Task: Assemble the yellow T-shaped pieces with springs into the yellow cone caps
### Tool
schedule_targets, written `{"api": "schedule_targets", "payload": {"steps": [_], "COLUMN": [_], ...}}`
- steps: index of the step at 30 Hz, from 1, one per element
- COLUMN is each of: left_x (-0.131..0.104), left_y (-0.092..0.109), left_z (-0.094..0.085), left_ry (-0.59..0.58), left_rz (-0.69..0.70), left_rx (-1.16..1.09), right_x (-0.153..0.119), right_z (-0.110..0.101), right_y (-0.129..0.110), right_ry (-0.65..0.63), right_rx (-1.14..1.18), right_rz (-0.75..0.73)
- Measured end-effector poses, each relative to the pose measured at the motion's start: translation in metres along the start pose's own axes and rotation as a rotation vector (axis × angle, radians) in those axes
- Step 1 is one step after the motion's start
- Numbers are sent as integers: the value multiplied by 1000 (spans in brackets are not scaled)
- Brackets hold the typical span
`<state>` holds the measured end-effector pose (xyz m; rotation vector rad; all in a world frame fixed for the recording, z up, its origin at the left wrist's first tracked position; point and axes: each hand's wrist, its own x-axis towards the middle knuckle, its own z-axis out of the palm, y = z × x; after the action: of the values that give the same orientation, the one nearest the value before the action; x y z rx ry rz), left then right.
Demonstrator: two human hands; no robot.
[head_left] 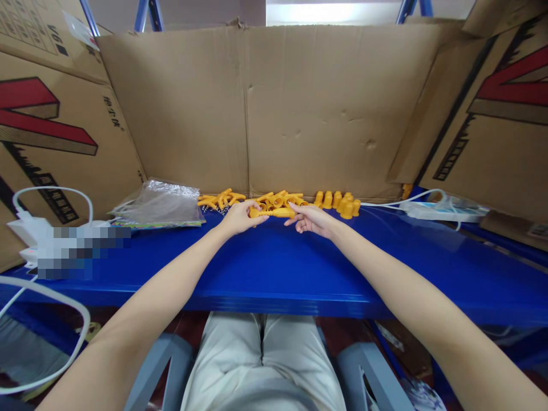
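Observation:
Near the back of the blue table, my left hand [240, 218] is closed on a yellow plastic part [257, 213], thumb and fingers pinching it. Facing it, my right hand [314, 220] has its fingers curled at the right end of a long yellow piece [280, 212]; its exact hold is hard to make out. Behind and between both hands lies a pile of yellow hollow parts [278, 200]. Left of the pile are yellow branched pieces [222, 198] with small dark chains or screws. Several yellow cup-shaped parts [347, 206] stand to the right of my right hand.
Clear plastic bags [160, 202] lie at the back left of the blue table [274, 268]. White chargers and cables [38, 234] sit at the far left, a white power strip [447, 211] at the right. Cardboard walls [321, 108] enclose the back and sides.

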<state>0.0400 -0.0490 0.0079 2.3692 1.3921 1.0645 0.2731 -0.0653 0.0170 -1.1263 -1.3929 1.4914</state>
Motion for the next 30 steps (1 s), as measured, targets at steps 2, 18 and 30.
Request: {"api": "schedule_targets", "payload": {"steps": [2,18,30], "left_x": [0,-3,-3], "left_y": [0,5,8], "left_z": [0,0,3], "left_ry": [0,93,80], "left_rz": [7,80,53], "left_rx": [0,193,299], "right_x": [0,6,-1], "right_z": [0,0,3], "right_y": [0,2,-8], "right_ry": [21,54,35], "right_rx": [-20,-28,-81], "right_rz": [-11,37,153]}}
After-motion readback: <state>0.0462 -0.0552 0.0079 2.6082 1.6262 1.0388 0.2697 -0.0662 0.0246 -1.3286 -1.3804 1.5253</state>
